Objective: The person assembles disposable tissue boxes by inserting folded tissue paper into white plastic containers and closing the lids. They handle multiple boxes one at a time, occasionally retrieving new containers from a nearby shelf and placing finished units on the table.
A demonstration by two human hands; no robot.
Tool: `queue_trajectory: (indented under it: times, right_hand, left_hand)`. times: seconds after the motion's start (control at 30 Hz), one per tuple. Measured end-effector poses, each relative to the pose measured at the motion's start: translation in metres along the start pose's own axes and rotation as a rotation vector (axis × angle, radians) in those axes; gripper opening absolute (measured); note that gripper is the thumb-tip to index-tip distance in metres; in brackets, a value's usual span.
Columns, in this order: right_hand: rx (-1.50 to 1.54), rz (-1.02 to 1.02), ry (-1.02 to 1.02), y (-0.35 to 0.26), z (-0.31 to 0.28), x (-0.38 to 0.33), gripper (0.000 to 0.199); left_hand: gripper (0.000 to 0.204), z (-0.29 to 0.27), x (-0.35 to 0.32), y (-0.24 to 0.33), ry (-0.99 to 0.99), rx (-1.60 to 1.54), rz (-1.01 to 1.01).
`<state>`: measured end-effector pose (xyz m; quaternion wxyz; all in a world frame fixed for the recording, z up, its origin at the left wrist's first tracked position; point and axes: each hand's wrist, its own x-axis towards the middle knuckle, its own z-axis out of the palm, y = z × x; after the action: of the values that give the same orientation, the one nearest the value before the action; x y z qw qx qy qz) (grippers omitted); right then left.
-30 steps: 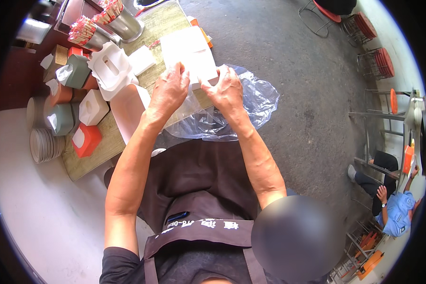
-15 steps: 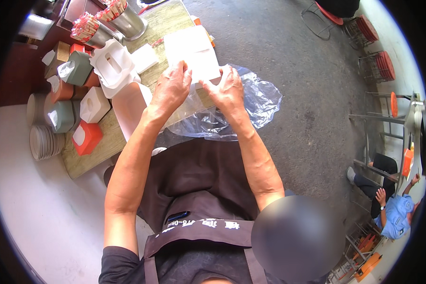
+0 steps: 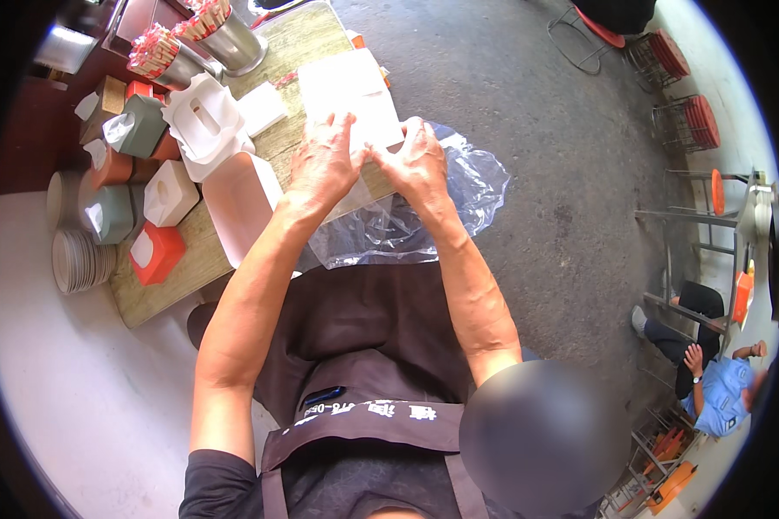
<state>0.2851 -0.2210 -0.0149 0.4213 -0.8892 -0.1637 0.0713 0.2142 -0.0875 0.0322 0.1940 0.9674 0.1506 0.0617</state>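
Observation:
Both my hands are at the near end of a thick white stack of paper napkins [image 3: 346, 85] on the wooden table. My left hand [image 3: 325, 164] is closed on its near left corner, fingers over the top. Gripping the near right corner is my right hand [image 3: 418, 163], its thumb pointing inward close to the left hand. A crumpled clear plastic bag [image 3: 476, 182] lies under the hands and hangs past the table edge. Left of my left forearm stands an open white tissue box base [image 3: 241, 203]. Its scalloped white lid [image 3: 201, 112] rests farther back, beside a smaller napkin stack [image 3: 262, 108].
Several tissue boxes, including a red one [image 3: 157, 253], crowd the table's left side near stacked plates [image 3: 82, 258]. Metal cups of wrapped chopsticks [image 3: 234, 48] stand behind. Red stools [image 3: 697, 121] line the right wall; a person in a blue shirt [image 3: 723, 394] sits at lower right.
My left hand has shifted slightly right and toward me, closer to the right hand. The open box base appears a little turned. The napkin stack stays nearly in place.

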Motion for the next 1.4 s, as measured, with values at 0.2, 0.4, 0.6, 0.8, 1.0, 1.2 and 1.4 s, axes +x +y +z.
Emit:
queue_trajectory:
  times: [0.2,0.4,0.6,0.8,1.0,1.2,1.4]
  right_hand:
    - [-0.061,-0.064,0.041,0.003,0.005,0.000,0.059]
    - [-0.066,-0.131,0.084,0.000,0.010,-0.004,0.057]
    - [-0.103,-0.103,0.145,0.001,0.021,-0.010,0.065]
    - [-0.068,-0.175,0.282,0.004,0.035,-0.009,0.051]
    - [-0.065,-0.310,0.255,0.022,0.032,-0.013,0.044]
    - [-0.008,-0.411,0.214,0.032,0.026,-0.016,0.040]
    - [0.038,-0.221,0.241,0.020,0.028,-0.022,0.053]
  left_hand:
    - [0.053,0.012,0.001,0.000,0.074,0.009,-0.033]
    - [0.049,0.026,0.000,-0.006,0.118,0.007,-0.073]
    - [0.045,0.017,0.005,0.002,-0.012,0.009,-0.115]
    - [0.043,0.023,0.002,0.001,0.039,-0.020,-0.141]
    - [0.048,0.022,0.002,0.002,0.026,-0.005,-0.140]
    - [0.052,0.028,0.002,-0.007,0.109,0.019,-0.084]
    - [0.055,0.019,0.001,-0.004,0.050,-0.016,-0.109]
